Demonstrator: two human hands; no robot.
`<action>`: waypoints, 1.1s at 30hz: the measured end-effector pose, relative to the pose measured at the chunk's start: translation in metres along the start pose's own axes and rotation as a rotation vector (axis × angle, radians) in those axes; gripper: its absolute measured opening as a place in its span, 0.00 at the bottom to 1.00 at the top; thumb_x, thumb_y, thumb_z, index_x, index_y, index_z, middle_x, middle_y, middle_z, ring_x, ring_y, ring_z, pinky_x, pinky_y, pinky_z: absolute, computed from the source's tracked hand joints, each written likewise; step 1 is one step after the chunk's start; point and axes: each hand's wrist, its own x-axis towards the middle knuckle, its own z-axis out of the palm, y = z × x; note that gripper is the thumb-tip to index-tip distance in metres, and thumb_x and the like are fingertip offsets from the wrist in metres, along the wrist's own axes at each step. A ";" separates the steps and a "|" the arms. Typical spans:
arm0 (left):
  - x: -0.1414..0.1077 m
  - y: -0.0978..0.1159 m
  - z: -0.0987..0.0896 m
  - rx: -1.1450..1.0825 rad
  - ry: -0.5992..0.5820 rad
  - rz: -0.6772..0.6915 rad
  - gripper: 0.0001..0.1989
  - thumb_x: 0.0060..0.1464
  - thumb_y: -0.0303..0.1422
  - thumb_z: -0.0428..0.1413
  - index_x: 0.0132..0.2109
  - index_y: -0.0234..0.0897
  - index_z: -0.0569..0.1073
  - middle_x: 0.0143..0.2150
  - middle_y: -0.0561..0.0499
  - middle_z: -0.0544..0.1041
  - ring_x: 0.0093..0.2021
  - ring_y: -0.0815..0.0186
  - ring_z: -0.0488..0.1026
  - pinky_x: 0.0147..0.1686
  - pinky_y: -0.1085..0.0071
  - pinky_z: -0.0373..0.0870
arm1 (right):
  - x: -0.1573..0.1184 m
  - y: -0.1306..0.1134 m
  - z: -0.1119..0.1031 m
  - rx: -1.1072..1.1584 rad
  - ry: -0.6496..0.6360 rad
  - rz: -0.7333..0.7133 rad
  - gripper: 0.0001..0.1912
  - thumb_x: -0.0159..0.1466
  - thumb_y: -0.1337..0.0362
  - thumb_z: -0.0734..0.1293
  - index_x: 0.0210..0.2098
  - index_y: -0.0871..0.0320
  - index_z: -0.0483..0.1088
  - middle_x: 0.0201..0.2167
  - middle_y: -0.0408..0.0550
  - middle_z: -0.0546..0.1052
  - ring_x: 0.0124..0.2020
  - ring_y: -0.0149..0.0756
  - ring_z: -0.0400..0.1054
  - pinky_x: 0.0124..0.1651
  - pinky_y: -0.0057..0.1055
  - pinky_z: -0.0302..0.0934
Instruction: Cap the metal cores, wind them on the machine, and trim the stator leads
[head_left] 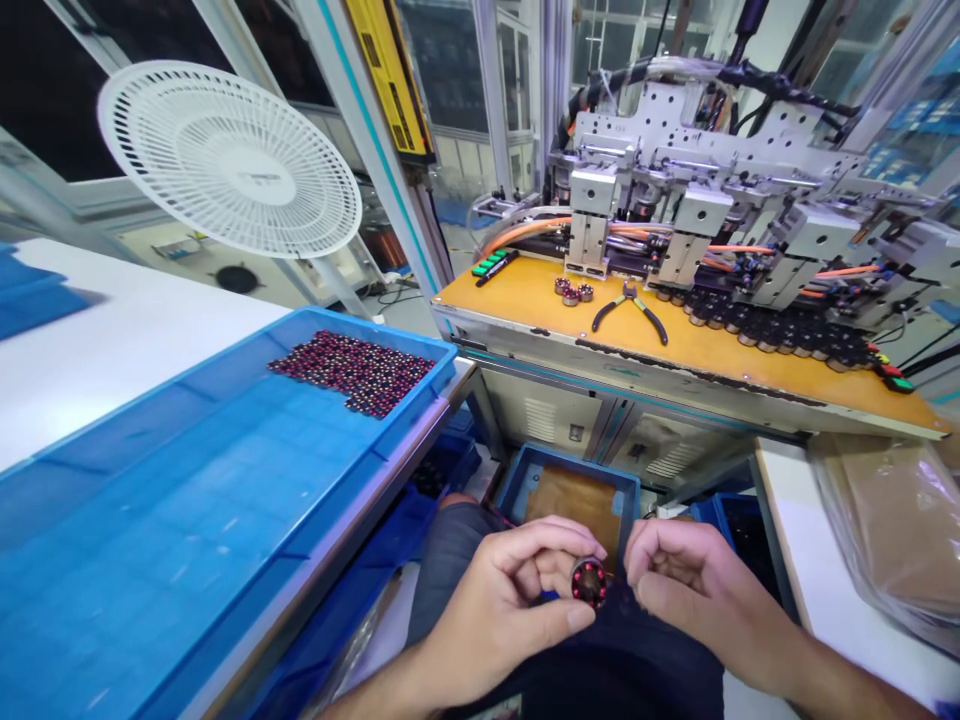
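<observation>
Between the thumb and fingers of my left hand [517, 590] is a small round motor stator [589, 582], dark with red spots around its ring. Its round end is turned up toward me, above my lap. Just to the right, apart from the stator, is my right hand [686, 580]. Its thumb and fingers are curled together in a pinch, and whatever may be in them is hidden. Three similar stators [571, 291] sit on the yellow bench top, beside pliers [630, 308] with dark and yellow handles.
A blue tray [225, 500] on the left holds many stators packed at its far end. Machine heads [701, 210] stand behind the yellow bench [517, 300], with a row of black parts [780, 325]. A blue bin [517, 475] sits below; a plastic-wrapped carton [885, 520] lies right. A fan [232, 160] stands left.
</observation>
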 end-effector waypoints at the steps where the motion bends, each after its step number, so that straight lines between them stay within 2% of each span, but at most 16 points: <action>1: -0.001 0.002 0.000 0.033 -0.008 0.005 0.16 0.48 0.26 0.69 0.46 0.43 0.82 0.45 0.48 0.76 0.37 0.69 0.75 0.39 0.73 0.74 | 0.000 -0.003 0.001 -0.005 -0.008 0.000 0.16 0.62 0.53 0.70 0.29 0.60 0.68 0.27 0.40 0.67 0.29 0.28 0.58 0.34 0.27 0.52; 4: -0.002 0.007 0.001 0.088 -0.036 -0.002 0.14 0.50 0.27 0.68 0.45 0.43 0.83 0.46 0.48 0.76 0.37 0.71 0.75 0.40 0.74 0.73 | 0.000 -0.008 0.001 -0.028 -0.024 0.037 0.15 0.61 0.56 0.69 0.27 0.60 0.67 0.24 0.40 0.66 0.28 0.28 0.57 0.33 0.27 0.52; 8: -0.005 0.011 -0.002 0.037 -0.080 -0.059 0.13 0.48 0.28 0.69 0.44 0.43 0.83 0.46 0.48 0.77 0.35 0.73 0.74 0.37 0.77 0.72 | 0.000 -0.014 -0.017 -0.093 -0.096 0.091 0.16 0.62 0.55 0.70 0.27 0.61 0.68 0.23 0.38 0.65 0.25 0.26 0.55 0.30 0.26 0.50; 11: -0.006 0.013 0.000 0.027 -0.109 -0.120 0.14 0.46 0.28 0.70 0.43 0.40 0.83 0.45 0.48 0.77 0.33 0.75 0.72 0.35 0.80 0.69 | 0.005 -0.025 -0.028 -0.181 -0.125 -0.040 0.14 0.58 0.56 0.75 0.34 0.61 0.73 0.29 0.41 0.69 0.29 0.27 0.60 0.33 0.26 0.55; 13: -0.006 0.014 0.004 0.026 -0.130 -0.138 0.14 0.45 0.28 0.71 0.42 0.39 0.83 0.42 0.49 0.77 0.32 0.75 0.71 0.34 0.80 0.68 | 0.012 -0.032 -0.027 -0.217 -0.144 -0.171 0.15 0.55 0.58 0.78 0.37 0.60 0.75 0.32 0.41 0.70 0.32 0.28 0.62 0.35 0.26 0.58; 16: -0.005 0.014 0.010 0.002 -0.160 -0.136 0.12 0.44 0.27 0.71 0.39 0.39 0.83 0.36 0.53 0.75 0.31 0.77 0.69 0.32 0.82 0.67 | 0.021 -0.036 -0.015 -0.295 -0.206 -0.311 0.07 0.59 0.63 0.76 0.32 0.60 0.76 0.30 0.40 0.71 0.31 0.27 0.64 0.36 0.25 0.58; 19: -0.007 0.012 0.008 -0.031 -0.151 -0.138 0.13 0.44 0.25 0.71 0.39 0.39 0.83 0.37 0.54 0.75 0.30 0.79 0.69 0.31 0.83 0.66 | 0.022 -0.033 -0.004 -0.347 -0.154 -0.368 0.07 0.62 0.67 0.73 0.28 0.60 0.74 0.27 0.40 0.71 0.31 0.26 0.65 0.35 0.24 0.58; 22: -0.010 0.008 0.003 -0.083 -0.107 -0.129 0.15 0.44 0.25 0.71 0.42 0.40 0.83 0.42 0.51 0.76 0.32 0.76 0.73 0.32 0.81 0.70 | 0.015 -0.029 0.001 -0.373 -0.031 -0.308 0.10 0.64 0.65 0.71 0.26 0.59 0.72 0.26 0.39 0.70 0.28 0.26 0.63 0.32 0.24 0.56; 26: -0.011 0.005 0.002 -0.155 -0.070 -0.060 0.17 0.42 0.26 0.72 0.41 0.41 0.84 0.42 0.51 0.76 0.33 0.75 0.75 0.35 0.80 0.72 | 0.004 -0.033 0.005 -0.376 0.073 -0.127 0.11 0.62 0.64 0.69 0.24 0.58 0.70 0.25 0.40 0.70 0.29 0.28 0.62 0.34 0.26 0.56; 30: -0.010 0.008 0.005 -0.098 -0.093 -0.025 0.15 0.42 0.26 0.72 0.40 0.41 0.85 0.40 0.51 0.75 0.29 0.78 0.72 0.31 0.82 0.70 | -0.003 -0.041 0.008 -0.265 0.015 0.078 0.07 0.60 0.62 0.68 0.27 0.58 0.73 0.23 0.40 0.71 0.27 0.29 0.61 0.30 0.26 0.54; 33: -0.010 0.008 0.007 -0.067 -0.108 -0.034 0.14 0.43 0.26 0.72 0.40 0.41 0.85 0.41 0.51 0.75 0.29 0.78 0.73 0.31 0.83 0.70 | -0.005 -0.046 0.011 -0.237 -0.030 0.148 0.06 0.59 0.62 0.68 0.29 0.59 0.74 0.21 0.39 0.69 0.25 0.27 0.59 0.27 0.25 0.51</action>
